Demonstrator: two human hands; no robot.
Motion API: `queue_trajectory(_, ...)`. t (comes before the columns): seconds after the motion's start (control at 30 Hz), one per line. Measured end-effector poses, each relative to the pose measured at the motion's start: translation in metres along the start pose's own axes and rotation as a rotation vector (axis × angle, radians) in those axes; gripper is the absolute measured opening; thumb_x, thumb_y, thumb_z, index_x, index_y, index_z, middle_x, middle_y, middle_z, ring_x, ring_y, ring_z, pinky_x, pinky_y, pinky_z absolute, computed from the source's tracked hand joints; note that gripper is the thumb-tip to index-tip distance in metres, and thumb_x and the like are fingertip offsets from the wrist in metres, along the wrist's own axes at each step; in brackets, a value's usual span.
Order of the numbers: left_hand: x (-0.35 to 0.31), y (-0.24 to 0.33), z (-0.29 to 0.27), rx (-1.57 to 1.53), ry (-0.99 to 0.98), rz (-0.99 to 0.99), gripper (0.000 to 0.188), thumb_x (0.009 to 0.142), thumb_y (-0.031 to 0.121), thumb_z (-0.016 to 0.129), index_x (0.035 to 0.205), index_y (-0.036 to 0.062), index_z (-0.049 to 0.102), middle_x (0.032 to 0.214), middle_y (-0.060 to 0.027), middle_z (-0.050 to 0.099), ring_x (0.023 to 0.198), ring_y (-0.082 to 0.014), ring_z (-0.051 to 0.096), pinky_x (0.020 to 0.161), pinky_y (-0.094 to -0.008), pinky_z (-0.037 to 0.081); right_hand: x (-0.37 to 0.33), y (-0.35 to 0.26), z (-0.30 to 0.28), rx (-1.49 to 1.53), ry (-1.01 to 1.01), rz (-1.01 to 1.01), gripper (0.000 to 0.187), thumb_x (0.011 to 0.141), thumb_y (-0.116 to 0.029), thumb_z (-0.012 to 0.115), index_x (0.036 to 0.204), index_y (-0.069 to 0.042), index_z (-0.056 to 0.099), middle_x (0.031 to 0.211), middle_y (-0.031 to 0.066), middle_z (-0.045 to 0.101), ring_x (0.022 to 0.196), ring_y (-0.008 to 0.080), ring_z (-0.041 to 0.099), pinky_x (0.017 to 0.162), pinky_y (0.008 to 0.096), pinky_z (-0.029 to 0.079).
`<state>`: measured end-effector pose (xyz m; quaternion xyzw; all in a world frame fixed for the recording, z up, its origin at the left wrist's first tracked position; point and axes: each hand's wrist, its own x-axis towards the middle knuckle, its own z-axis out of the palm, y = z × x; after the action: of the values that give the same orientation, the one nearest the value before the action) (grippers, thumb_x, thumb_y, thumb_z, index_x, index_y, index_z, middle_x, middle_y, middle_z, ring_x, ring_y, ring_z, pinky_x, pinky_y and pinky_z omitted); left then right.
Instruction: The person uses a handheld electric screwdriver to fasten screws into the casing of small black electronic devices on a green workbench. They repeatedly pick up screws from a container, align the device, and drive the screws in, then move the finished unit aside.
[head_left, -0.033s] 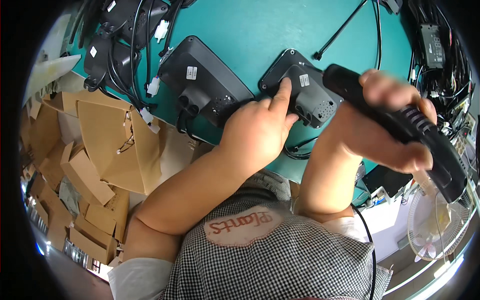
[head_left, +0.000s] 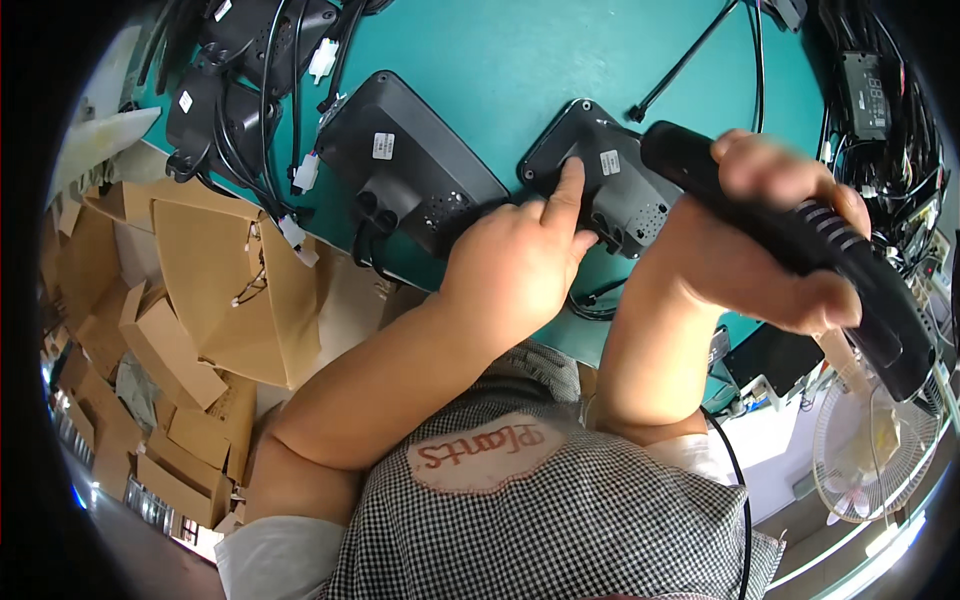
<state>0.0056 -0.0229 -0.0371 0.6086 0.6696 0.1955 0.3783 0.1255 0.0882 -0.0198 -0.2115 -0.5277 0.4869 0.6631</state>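
Observation:
My left hand [head_left: 520, 265] rests on a black plastic housing [head_left: 612, 175] lying on the teal bench top [head_left: 530, 55], with the index finger stretched across the housing's near side. My right hand [head_left: 755, 235] is closed around a black powered screwdriver [head_left: 830, 265], held above and to the right of that housing. The tool's front end is over the housing's right edge; its tip is hidden. A second, larger black housing [head_left: 405, 170] with a white label lies just left of my left hand.
More black housings with cables and white connectors [head_left: 235, 95] are piled at the top left. Tangled black cables and a small display unit [head_left: 875, 95] fill the top right. Flattened cardboard boxes [head_left: 185, 300] lie below left. A white fan [head_left: 870, 445] stands at lower right.

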Motion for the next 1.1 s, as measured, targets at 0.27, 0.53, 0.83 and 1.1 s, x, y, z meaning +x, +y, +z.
queue_trajectory(0.27,-0.001,-0.006,0.001,0.082,0.01,0.035,0.058,0.081,0.026,0.061,0.13,0.0018,0.041,0.071,-0.0118,0.058,0.063,-0.0273,0.058,0.059,-0.0357,0.049,-0.003,0.036,0.004,0.207,-0.072,-0.085,0.062,0.08,-0.045,0.063,0.116,0.0,0.04,0.077,0.0205,0.059,0.067,0.0303,0.06,0.059,0.0407,0.053)
queue_trajectory(0.53,-0.001,-0.007,0.0,0.087,-0.019,0.021,0.058,0.081,0.027,0.06,0.131,0.0042,0.04,0.072,-0.0105,0.059,0.064,-0.0268,0.058,0.06,-0.0362,0.05,0.007,0.041,0.009,0.181,-0.206,0.064,0.05,0.071,-0.027,0.075,0.101,0.006,0.052,0.082,0.0226,0.06,0.07,0.0305,0.062,0.061,0.0403,0.053)
queue_trajectory(0.83,-0.002,-0.008,0.001,0.047,-0.037,0.005,0.056,0.083,0.026,0.059,0.13,0.0037,0.041,0.073,-0.0115,0.059,0.065,-0.028,0.059,0.061,-0.037,0.05,0.009,0.038,0.014,-0.142,-0.133,0.108,0.046,0.074,-0.039,0.07,0.094,-0.001,0.052,0.07,0.0128,0.059,0.061,0.0221,0.058,0.058,0.0341,0.05)
queue_trajectory(1.1,-0.005,-0.027,-0.015,-1.344,-0.133,-0.214,0.049,0.096,0.035,0.037,0.125,-0.0035,0.045,0.097,-0.0137,0.062,0.081,-0.0239,0.06,0.071,-0.0324,0.047,0.016,-0.023,0.014,0.128,0.21,0.263,0.055,0.069,-0.065,0.059,0.088,-0.014,0.06,0.071,0.0029,0.054,0.057,0.0166,0.05,0.058,0.0334,0.042)
